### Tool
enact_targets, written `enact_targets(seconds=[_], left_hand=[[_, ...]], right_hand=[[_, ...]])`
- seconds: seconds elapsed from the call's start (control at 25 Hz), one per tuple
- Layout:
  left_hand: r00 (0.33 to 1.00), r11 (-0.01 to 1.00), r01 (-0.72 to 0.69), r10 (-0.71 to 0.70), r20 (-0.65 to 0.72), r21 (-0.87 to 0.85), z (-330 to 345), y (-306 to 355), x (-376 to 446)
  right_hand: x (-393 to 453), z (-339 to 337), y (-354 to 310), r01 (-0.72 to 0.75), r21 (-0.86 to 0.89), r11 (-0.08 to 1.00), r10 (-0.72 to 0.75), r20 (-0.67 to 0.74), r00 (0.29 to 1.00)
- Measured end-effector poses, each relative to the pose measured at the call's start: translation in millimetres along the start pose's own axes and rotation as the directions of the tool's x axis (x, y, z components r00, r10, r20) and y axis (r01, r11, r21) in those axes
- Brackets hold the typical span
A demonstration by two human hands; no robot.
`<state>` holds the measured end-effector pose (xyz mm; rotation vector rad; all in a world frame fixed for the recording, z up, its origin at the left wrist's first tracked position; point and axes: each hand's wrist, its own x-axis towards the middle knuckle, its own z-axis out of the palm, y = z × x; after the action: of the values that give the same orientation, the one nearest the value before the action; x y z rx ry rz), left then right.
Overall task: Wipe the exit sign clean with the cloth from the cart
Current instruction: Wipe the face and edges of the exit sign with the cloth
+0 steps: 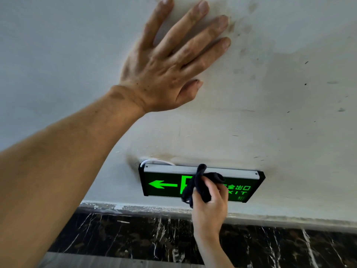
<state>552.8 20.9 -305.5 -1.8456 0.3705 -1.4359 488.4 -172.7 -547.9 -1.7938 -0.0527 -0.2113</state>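
So the exit sign [201,183] sits low on the white wall [270,122], just above the dark marbled baseboard [116,235], glowing green with an arrow pointing left and the EXIT lettering on the right end. Its long axis runs left to right across the view, tilting down a bit toward the right. A white cable [154,161] loops out at the top left corner.

The right hand [209,202] is right on it, clenched around a bunched dark cloth [197,185] that's pressed against the middle of the face, covering part of the door symbol. The left hand [170,62] is well above the sign, spread flat on the wall with nothing in it, looks like bracing.

My guess: wiping is mid-job, and since the sign stretches sideways, the right hand's strokes should run along that length, out toward both ends.
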Motion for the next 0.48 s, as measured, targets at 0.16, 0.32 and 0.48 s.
enact_targets(seconds=[0.16, 0.32, 0.48], left_hand=[[1.0, 1.0, 0.0, 0.0, 0.0, -0.031, 0, 2, 0], [1.0, 0.998, 0.017, -0.017, 0.0, -0.056, 2, 1, 0], [0.999, 0.995, 0.031, -0.032, -0.009, -0.095, 4, 3, 0]], right_hand=[[-18, 29, -8, 0.088, -0.031, 0.996, -0.087, 0.042, 0.995], [-33, 55, -16, 0.159, -0.072, 0.985, -0.149, 0.126, 0.981], [-46, 76, -23, 0.208, -0.112, 0.972, -0.18, 0.218, 0.959]])
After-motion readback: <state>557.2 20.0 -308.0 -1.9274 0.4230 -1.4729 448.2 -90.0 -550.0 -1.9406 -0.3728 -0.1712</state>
